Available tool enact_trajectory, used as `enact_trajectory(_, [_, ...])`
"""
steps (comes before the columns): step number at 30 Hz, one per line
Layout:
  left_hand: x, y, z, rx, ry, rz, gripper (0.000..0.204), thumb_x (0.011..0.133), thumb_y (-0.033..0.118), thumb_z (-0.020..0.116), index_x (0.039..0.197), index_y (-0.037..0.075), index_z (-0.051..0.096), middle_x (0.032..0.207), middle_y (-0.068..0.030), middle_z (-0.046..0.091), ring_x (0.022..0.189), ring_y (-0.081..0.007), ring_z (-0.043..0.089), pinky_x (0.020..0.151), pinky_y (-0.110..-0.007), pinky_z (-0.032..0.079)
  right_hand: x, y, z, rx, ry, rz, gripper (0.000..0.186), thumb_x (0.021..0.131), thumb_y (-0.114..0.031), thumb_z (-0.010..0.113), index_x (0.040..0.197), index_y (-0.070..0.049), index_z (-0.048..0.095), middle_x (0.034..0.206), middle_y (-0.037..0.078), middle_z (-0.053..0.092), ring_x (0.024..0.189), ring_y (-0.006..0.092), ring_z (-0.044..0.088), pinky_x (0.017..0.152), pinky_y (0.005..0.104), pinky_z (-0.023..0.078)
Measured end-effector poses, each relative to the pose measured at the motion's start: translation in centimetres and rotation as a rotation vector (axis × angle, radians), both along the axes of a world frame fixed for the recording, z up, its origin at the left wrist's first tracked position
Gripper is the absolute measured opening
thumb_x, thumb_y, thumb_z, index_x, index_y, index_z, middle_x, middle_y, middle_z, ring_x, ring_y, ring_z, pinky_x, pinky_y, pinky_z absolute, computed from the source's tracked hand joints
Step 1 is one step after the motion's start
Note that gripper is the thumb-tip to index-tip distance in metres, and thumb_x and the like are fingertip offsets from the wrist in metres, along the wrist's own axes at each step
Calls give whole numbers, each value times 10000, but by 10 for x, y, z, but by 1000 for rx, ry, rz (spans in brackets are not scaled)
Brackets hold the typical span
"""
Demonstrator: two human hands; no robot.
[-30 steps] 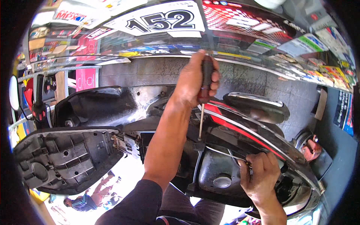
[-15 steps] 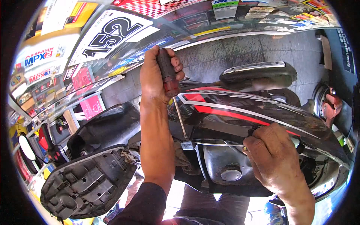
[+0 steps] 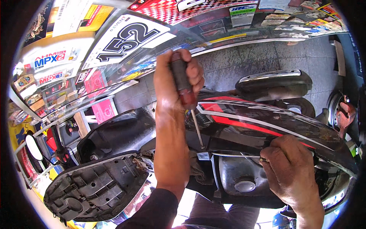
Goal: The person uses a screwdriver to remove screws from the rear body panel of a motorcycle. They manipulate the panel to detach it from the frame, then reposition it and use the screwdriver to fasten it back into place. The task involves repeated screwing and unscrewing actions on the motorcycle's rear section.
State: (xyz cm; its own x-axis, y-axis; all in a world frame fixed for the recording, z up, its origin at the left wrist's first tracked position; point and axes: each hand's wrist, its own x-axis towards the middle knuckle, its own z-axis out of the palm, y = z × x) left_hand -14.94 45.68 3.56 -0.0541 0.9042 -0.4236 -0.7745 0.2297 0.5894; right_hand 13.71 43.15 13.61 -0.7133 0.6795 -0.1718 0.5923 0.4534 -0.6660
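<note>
The left hand (image 3: pixel 173 82) is clenched around a screwdriver (image 3: pixel 187 95), its shaft pointing toward five o'clock, tip meeting the scooter side panel (image 3: pixel 267 122); the right hand (image 3: pixel 291 168) pinches the panel's lower edge.

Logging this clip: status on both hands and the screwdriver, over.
Left hand fisted on screwdriver, tip down at black-and-red side panel. Right hand gripping panel's lower edge by the chrome rail. Flipped-up seat at left, clear of the tool.
</note>
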Motion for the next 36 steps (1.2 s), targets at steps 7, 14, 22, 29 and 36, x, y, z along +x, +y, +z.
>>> enact_trajectory(7, [5,-12,9,-67,146,228,497,1007,536,455,970,64,606,697,-68,565,539,-168,553,444,-282,477,3,2,-3,3,3,-14,236,639,-81,698,865,-39,646,854,79,595,749,239,634,588,365,538])
enact_trajectory(14, [-2,-8,0,70,-57,78,517,1014,533,413,937,58,603,646,-52,538,569,-163,449,459,-287,399,5,2,-4,-9,-3,-9,217,660,-118,688,859,-47,637,869,84,590,771,240,628,606,364,534])
enact_trajectory(22, [-8,-15,8,-16,206,170,512,985,562,512,956,61,612,682,-58,577,636,-156,590,436,-284,475,7,12,1,-54,7,-26,290,613,12,778,850,-34,617,829,93,560,728,275,613,595,408,499])
enact_trajectory(29, [-11,-5,-3,148,-130,-11,318,980,361,522,958,57,610,672,-12,546,680,-156,469,561,-276,383,13,5,21,-3,-19,-58,264,619,4,758,824,-33,595,813,96,540,708,274,588,578,407,480])
enact_trajectory(36, [-5,-16,0,37,90,191,560,958,617,511,936,69,627,664,-43,569,582,-151,497,476,-283,450,24,-3,37,35,-95,-59,278,619,6,749,841,-30,585,815,106,517,703,278,574,574,415,465])
